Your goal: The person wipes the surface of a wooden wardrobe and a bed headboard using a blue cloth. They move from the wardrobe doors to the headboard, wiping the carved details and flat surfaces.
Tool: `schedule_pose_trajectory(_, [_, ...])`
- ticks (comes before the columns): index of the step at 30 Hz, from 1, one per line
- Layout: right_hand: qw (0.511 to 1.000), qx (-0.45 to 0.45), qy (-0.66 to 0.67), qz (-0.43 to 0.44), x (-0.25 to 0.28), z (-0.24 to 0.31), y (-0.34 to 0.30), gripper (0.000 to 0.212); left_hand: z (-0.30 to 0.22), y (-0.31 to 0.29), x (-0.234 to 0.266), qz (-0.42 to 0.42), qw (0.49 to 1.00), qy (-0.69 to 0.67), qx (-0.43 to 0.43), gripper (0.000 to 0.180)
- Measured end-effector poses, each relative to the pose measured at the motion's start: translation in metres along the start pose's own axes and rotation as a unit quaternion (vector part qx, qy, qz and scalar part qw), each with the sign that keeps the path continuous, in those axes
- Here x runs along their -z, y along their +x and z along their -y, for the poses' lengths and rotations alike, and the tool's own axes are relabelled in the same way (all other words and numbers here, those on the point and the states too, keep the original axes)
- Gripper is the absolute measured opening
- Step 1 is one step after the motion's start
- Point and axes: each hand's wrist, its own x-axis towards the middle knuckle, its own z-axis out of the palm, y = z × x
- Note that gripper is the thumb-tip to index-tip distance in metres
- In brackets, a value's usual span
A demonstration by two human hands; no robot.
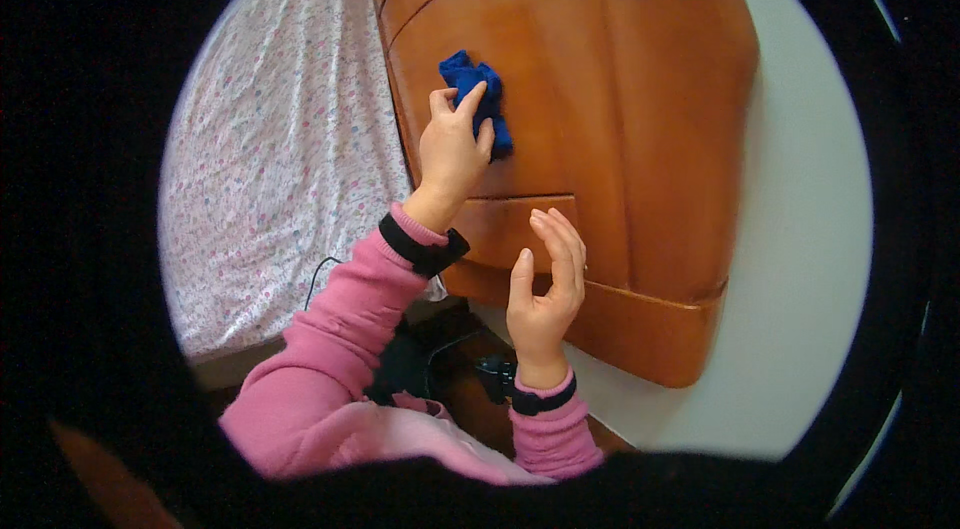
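Note:
A crumpled dark-blue cloth [485,87] lies against the glossy orange-brown wooden furniture [560,79], near its left side. My left hand [453,141] reaches up to the cloth from below, its fingers bent around it and gripping it; part of the cloth is hidden under the fingers. Lower and to the right, my right hand [548,279] is raised with nothing in it. Its thumb stands apart from its curved fingers. It appears in front of the lower part of the furniture, and whether it touches the wood cannot be told.
A bed sheet with small flowers [285,159] covers the left side, beside the furniture. A pale wall [800,229] runs along the right. A thin black cable [318,274] lies by the sheet's edge. Both wrists wear black bands over pink sleeves [350,304].

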Motion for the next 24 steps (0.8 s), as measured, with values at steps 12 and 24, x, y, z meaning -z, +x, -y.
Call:
schedule_pose_trajectory(12, [0.997, -0.036, -0.043, -0.047, 0.040, 0.024, -0.028, 0.032, -0.053, -0.021, 0.004, 0.013, 0.998, -0.013, -0.058, 0.048])
schedule_pose_trajectory(24, [0.995, -0.047, -0.053, -0.067, 0.057, 0.028, -0.064, 0.032, -0.077, -0.062, 0.007, 0.051, 0.995, -0.031, -0.078, 0.051])
